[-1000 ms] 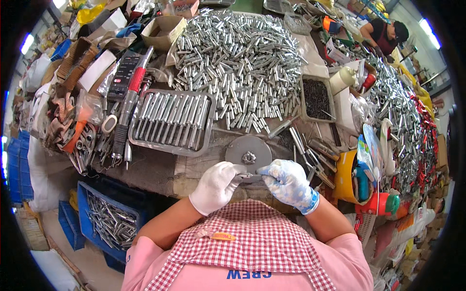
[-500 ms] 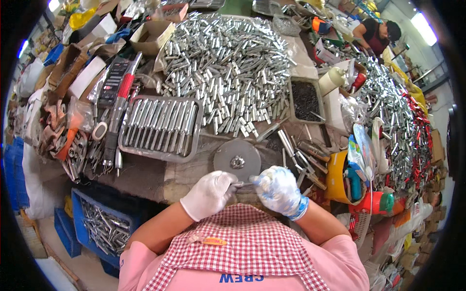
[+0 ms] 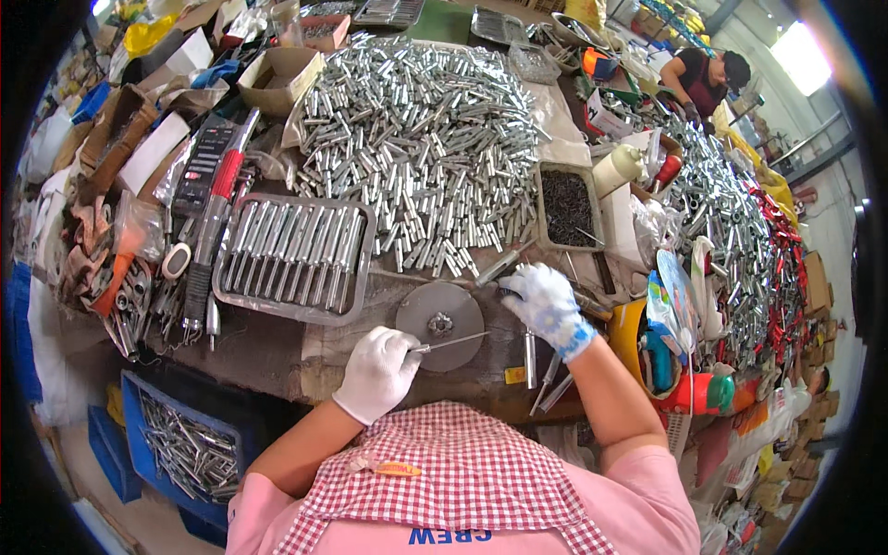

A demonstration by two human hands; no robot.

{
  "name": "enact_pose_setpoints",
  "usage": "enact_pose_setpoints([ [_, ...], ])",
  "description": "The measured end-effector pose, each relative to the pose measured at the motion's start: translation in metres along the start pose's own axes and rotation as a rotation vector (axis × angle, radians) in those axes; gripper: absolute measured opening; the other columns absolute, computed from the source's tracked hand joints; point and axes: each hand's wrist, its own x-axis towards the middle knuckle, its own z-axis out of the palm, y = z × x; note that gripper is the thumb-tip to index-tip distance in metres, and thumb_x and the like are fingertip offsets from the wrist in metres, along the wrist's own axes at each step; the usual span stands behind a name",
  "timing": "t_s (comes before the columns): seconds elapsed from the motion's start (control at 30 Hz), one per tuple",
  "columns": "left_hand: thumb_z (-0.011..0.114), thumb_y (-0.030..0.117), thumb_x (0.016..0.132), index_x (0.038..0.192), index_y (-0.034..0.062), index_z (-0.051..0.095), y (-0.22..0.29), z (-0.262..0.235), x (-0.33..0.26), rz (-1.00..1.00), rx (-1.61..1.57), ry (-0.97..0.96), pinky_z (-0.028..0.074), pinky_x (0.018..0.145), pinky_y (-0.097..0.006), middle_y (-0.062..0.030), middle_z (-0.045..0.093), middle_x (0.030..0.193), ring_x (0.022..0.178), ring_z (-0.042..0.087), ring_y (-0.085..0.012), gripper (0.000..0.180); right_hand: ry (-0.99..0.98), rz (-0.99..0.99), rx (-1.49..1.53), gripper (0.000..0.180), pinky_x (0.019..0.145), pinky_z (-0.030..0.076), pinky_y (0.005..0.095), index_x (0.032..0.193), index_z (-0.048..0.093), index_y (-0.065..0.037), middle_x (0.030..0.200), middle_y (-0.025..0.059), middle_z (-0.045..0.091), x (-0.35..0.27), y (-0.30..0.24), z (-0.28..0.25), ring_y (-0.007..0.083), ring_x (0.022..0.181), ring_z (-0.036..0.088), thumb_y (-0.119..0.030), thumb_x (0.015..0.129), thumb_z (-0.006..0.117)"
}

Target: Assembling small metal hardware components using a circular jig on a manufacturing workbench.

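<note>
My left hand (image 3: 377,370), in a white glove, pinches a thin metal rod (image 3: 453,340) near its thicker end. The rod points right, crossing over a grey round disc (image 3: 439,314) that has a small heap of metal pieces (image 3: 439,324) at its centre. To the right of the disc, my right hand (image 3: 548,303), in a white and blue glove, is lowered over a group of shiny metal tubes and tools (image 3: 530,359). Its fingers curl down at the left; what they grip, if anything, is hidden. A clear tray (image 3: 356,301) of shiny metal shafts in a row lies left of the disc.
A large pile of shiny metal tubes (image 3: 416,157) covers the bench beyond. At its right stands a box of small dark parts (image 3: 569,208). A blue crate (image 3: 139,407) of metal parts is low at left. Another person (image 3: 703,79) works at far right.
My hands, close together before, are apart now. My right hand has moved right and away from me, to the loose tubes. My left hand keeps the rod, now seen full length. The whole view has shifted slightly.
</note>
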Motion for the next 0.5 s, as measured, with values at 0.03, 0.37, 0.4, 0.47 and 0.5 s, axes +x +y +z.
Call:
enact_pose_setpoints([
  [0.03,0.069,0.0,0.072,0.089,0.0027,0.055,0.001,0.0,0.001,0.012,-0.014,-0.009,0.049,0.07,-0.043,-0.0128,0.063,0.081,0.076,0.06,-0.0332,0.022,-0.023,-0.07,-0.111,0.013,0.07,0.052,0.0425,0.087,0.072,-0.012,0.076,0.0095,0.066,0.008,0.001,0.004,0.0305,0.078,0.066,-0.021,0.078,0.067],
  [0.37,0.072,0.002,0.07,0.086,0.0059,0.059,0.005,0.008,-0.011,-0.008,0.074,0.054,0.047,0.075,-0.042,-0.0082,0.061,0.085,0.084,0.058,-0.03,0.021,-0.297,0.193,-0.058,0.013,0.073,0.054,0.0435,0.084,0.07,-0.007,0.08,0.0162,0.068,0.029,-0.015,-0.001,0.0345,0.079,0.068,-0.014,0.078,0.061],
  [0.4,0.072,0.002,0.07,0.085,0.0063,0.06,0.006,0.008,-0.009,0.003,0.104,0.063,0.047,0.075,-0.041,-0.0077,0.06,0.085,0.084,0.057,-0.0295,0.02,-0.268,0.276,0.053,0.014,0.076,0.054,0.0442,0.086,0.069,-0.007,0.082,0.0165,0.068,0.025,-0.012,0.002,0.0358,0.081,0.067,-0.017,0.079,0.064],
  [0.47,0.072,0.003,0.069,0.084,0.0068,0.061,0.007,0.01,-0.008,0.011,0.135,0.069,0.047,0.074,-0.041,-0.0071,0.059,0.084,0.084,0.056,-0.029,0.019,-0.183,0.277,0.11,0.014,0.076,0.054,0.0437,0.086,0.069,-0.007,0.082,0.0164,0.068,0.018,-0.011,0.002,0.0356,0.083,0.067,-0.018,0.079,0.064],
  [0.5,0.072,0.004,0.069,0.084,0.0069,0.062,0.007,0.012,-0.008,0.016,0.14,0.076,0.046,0.073,-0.04,-0.0069,0.058,0.083,0.083,0.056,-0.0287,0.018,-0.094,0.281,0.164,0.014,0.077,0.054,0.0433,0.087,0.069,-0.007,0.083,0.0163,0.068,0.015,-0.012,0.002,0.0353,0.084,0.066,-0.019,0.079,0.065],
])
